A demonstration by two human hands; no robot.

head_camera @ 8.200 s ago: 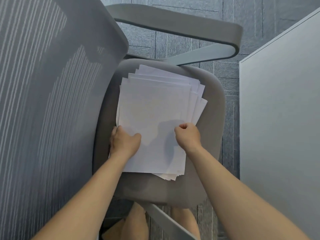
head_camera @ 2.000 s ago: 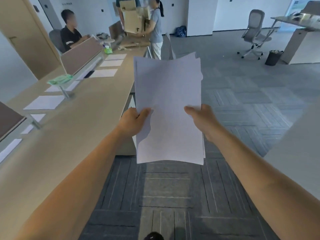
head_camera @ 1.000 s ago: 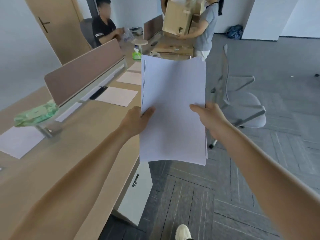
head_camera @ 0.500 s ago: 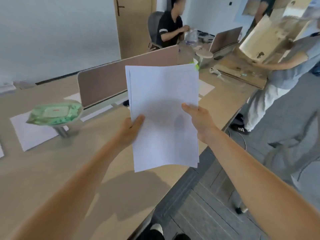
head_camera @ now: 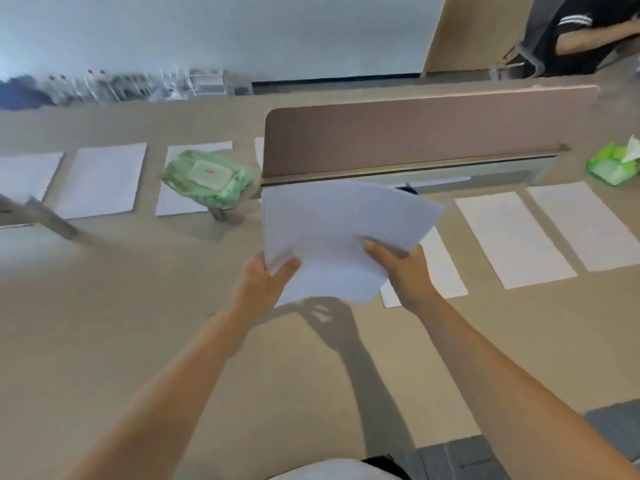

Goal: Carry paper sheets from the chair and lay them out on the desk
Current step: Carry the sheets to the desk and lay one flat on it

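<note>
Your left hand [head_camera: 266, 282] and right hand [head_camera: 405, 271] both grip the fanned sheets [head_camera: 339, 233] above the desk [head_camera: 138, 323]; slide one free and lay it square beside the row [head_camera: 509, 237].

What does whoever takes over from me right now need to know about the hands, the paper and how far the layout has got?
Left grip: holds the paper stack at its near left corner, thumb on top.
Right grip: holds the stack's near right edge.
Stack: fanned, held above the desk, in front of the divider panel.
Done: single sheets lie in a row on the desk, left sheets and right sheets, at least three each side. A green wipes pack hides part of one.
Left: lay out the held sheets. The chair is out of view.
</note>
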